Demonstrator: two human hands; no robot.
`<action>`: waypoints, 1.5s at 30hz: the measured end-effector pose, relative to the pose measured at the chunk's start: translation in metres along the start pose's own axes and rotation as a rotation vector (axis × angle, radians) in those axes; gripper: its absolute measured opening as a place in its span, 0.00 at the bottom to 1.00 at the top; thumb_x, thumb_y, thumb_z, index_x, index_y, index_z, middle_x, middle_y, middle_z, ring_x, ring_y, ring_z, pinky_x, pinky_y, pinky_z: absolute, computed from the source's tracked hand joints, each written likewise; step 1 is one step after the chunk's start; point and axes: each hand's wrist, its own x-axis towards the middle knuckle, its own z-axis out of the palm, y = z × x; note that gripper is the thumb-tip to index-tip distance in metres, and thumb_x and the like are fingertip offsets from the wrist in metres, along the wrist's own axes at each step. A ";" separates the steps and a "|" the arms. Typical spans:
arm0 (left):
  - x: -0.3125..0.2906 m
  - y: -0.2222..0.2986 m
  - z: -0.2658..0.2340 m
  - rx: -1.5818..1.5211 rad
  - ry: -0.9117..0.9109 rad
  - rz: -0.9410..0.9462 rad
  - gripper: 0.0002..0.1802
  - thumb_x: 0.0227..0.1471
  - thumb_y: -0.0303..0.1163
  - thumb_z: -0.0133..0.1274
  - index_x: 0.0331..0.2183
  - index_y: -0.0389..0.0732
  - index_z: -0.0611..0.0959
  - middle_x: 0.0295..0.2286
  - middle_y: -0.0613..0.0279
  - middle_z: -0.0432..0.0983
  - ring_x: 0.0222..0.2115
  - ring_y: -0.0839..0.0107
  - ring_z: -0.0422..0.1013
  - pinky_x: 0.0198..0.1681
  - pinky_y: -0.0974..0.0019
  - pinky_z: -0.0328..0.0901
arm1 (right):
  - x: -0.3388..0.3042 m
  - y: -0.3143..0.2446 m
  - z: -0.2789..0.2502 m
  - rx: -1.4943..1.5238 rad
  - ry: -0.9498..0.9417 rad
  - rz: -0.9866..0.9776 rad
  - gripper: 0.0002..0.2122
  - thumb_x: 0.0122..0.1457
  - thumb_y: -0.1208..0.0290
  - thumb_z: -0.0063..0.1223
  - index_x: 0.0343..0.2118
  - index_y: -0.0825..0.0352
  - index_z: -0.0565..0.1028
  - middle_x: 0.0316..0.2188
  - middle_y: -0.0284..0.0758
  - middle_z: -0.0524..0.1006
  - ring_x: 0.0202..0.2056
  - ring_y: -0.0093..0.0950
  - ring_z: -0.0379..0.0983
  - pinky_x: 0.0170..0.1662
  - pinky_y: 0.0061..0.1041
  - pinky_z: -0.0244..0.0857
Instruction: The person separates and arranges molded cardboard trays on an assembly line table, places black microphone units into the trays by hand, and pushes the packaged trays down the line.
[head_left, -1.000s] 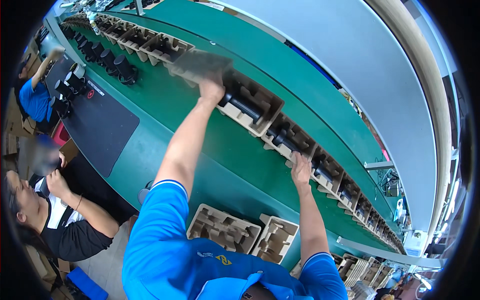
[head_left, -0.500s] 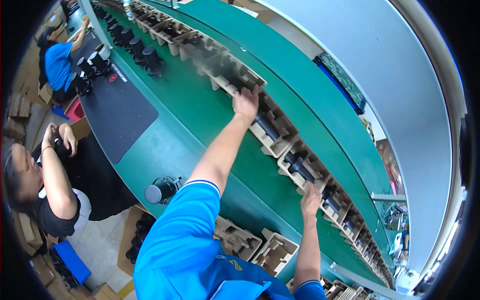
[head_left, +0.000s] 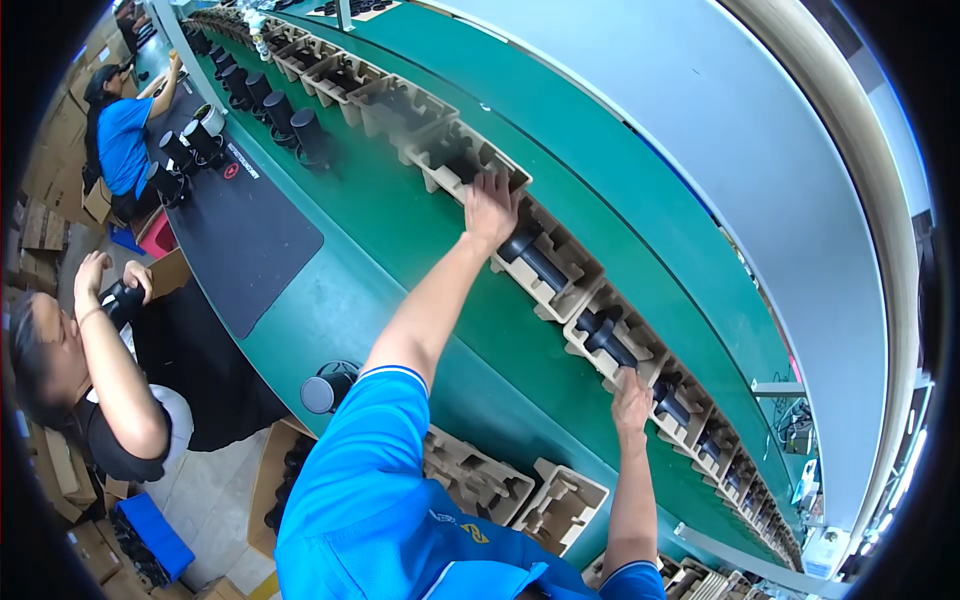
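Observation:
My left hand (head_left: 491, 208) reaches across the green bench, fingers bent over the rim of a tan moulded-pulp tray (head_left: 425, 175). Some fingertips are hidden inside it. Beside that hand, a black cylindrical part (head_left: 541, 262) lies in the adjoining tray (head_left: 575, 300). My right hand (head_left: 632, 402) is closed at the near edge of another pulp tray (head_left: 650, 368), close to the end of a black part with a wider collar (head_left: 606, 335). Whether its fingertips also touch that part is unclear.
Pulp trays run in a long row along the green bench (head_left: 400, 250). Several black cylinders (head_left: 308, 135) stand far left, near a dark mat (head_left: 265, 250). A black cylinder in a ring mount (head_left: 322, 393) is by my left sleeve. Two people sit at left; empty trays (head_left: 560, 508) are below.
The view has shifted slightly. My left fingers now bend lower over the tray rim, while my right hand stays at its tray's edge. The seated person's hands at left have moved a little.

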 end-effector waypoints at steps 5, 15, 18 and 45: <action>0.062 -0.087 -0.015 0.146 -0.085 -0.105 0.30 0.57 0.44 0.42 0.54 0.33 0.67 0.54 0.47 0.63 0.54 0.56 0.59 0.59 0.56 0.51 | -0.011 0.006 0.004 0.004 -0.015 0.015 0.17 0.48 0.81 0.48 0.44 0.64 0.69 0.36 0.42 0.75 0.42 0.42 0.70 0.45 0.41 0.59; 0.062 -0.107 -0.086 0.197 -0.553 0.063 0.28 0.58 0.44 0.40 0.53 0.35 0.69 0.50 0.43 0.67 0.51 0.50 0.64 0.54 0.54 0.59 | -0.028 0.006 0.002 -0.119 0.119 -0.008 0.26 0.50 0.74 0.55 0.55 0.64 0.63 0.45 0.45 0.69 0.49 0.46 0.63 0.52 0.44 0.56; 0.019 -0.108 -0.077 -0.038 -0.110 0.209 0.25 0.57 0.41 0.45 0.50 0.32 0.70 0.48 0.38 0.68 0.48 0.44 0.65 0.51 0.50 0.61 | -0.053 -0.010 -0.053 -0.043 0.098 0.087 0.29 0.51 0.69 0.59 0.57 0.62 0.63 0.47 0.42 0.68 0.48 0.41 0.63 0.52 0.41 0.55; -0.427 0.185 -0.236 -0.367 -0.789 0.717 0.30 0.53 0.41 0.51 0.58 0.58 0.66 0.64 0.57 0.39 0.65 0.49 0.35 0.64 0.43 0.36 | -0.406 -0.029 -0.036 1.722 0.597 1.376 0.13 0.62 0.75 0.44 0.50 0.64 0.63 0.48 0.37 0.69 0.48 0.30 0.67 0.50 0.28 0.61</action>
